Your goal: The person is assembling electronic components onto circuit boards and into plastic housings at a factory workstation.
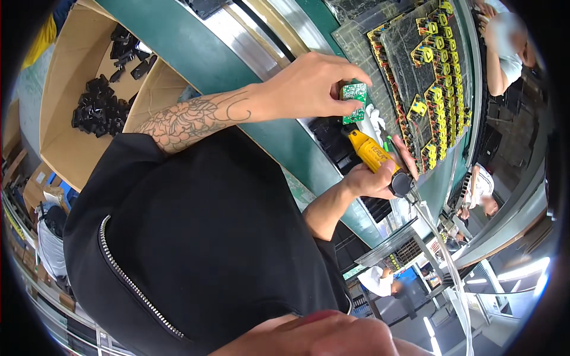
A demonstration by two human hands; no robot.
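A small green rectangular circuit board [354, 102] is pinched between thumb and fingers of the left hand [320, 86]. A yellow-bodied handheld tool [373, 152] is clasped by the right hand [369, 181] — its tip just beside the board. Yellow-topped electronic assemblies [437, 95] are ranged in rows to the right; black plastic pieces [98, 107] are heaped in a brown cardboard box [66, 98] at left.

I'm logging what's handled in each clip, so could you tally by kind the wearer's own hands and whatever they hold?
Hands: 2 (left hand, right hand)
Green board: 1, in the left hand
Yellow tool: 1, in the right hand
Total: 4
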